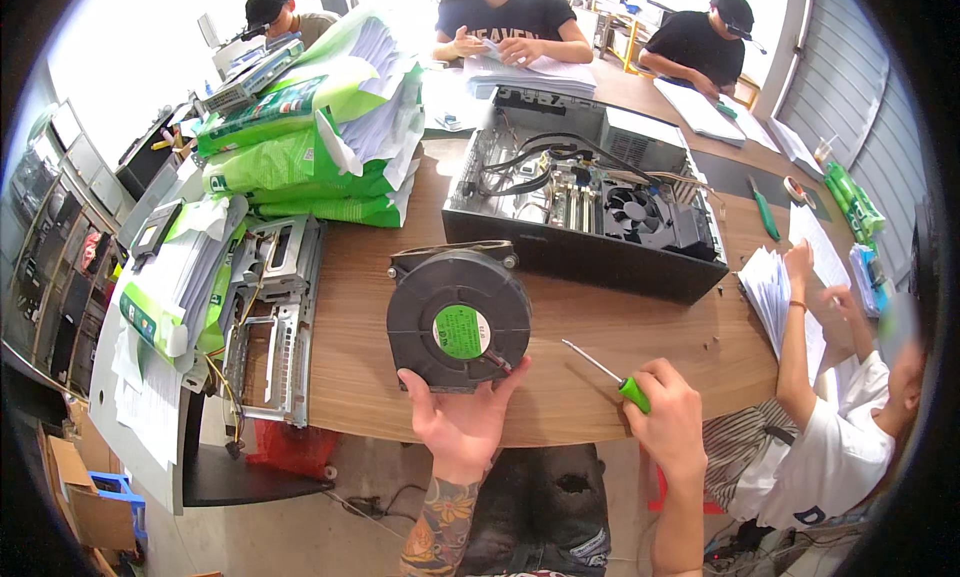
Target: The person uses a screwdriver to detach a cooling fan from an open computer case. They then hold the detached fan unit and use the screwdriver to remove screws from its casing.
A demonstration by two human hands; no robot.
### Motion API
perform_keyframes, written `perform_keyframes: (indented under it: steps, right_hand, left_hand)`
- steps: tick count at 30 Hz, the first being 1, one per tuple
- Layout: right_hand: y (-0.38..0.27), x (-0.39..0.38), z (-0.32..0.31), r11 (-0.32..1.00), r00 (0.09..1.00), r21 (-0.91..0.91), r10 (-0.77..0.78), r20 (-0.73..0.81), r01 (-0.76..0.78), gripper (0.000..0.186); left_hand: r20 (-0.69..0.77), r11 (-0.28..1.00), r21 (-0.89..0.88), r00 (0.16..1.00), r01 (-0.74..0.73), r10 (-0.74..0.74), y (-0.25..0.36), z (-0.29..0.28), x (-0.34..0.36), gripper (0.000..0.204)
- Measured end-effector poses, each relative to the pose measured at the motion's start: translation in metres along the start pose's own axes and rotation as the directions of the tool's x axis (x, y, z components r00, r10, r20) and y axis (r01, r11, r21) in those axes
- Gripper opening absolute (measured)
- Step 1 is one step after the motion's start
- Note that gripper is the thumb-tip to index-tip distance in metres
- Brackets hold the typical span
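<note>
My left hand (462, 424) holds up a round black blower fan (458, 317) with a green centre label, gripping it from below, above the front edge of the wooden table (350, 367). My right hand (668, 417) is closed around a screwdriver (610, 368) with a green handle, its thin metal shaft pointing up and left toward the fan. Behind the fan lies an open black computer case (585, 202) on its side, with cables, cards and a cooler fan visible inside.
A metal drive cage (270, 317) lies at the left beside stacked green-wrapped paper reams (310, 137). A person in white (830, 447) handles paper sheets (775, 297) at the right. Three more people sit at the far side with paper stacks. A green screwdriver (765, 215) lies far right.
</note>
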State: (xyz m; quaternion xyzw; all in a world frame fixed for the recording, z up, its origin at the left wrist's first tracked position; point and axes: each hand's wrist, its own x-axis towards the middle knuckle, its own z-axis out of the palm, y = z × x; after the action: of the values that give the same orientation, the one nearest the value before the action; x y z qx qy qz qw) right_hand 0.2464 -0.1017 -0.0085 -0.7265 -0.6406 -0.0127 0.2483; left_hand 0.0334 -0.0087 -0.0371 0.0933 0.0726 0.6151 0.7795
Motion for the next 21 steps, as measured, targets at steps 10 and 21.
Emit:
perform_keyframes:
  steps: [10,21]
  right_hand:
    - [0.006,-0.002,-0.006,0.999,1.000,0.051,-0.007,0.002,0.006,0.026]
    - [0.001,-0.072,-0.013,0.707,0.840,0.623,0.523,-0.144,-0.334,0.026]
  left_hand:
    - [0.001,0.998,0.031,0.998,-0.055,0.055,-0.003,0.002,0.001,0.071]
    - [0.055,1.000,-0.023,0.998,-0.011,0.012,-0.001,-0.010,0.001,0.063]
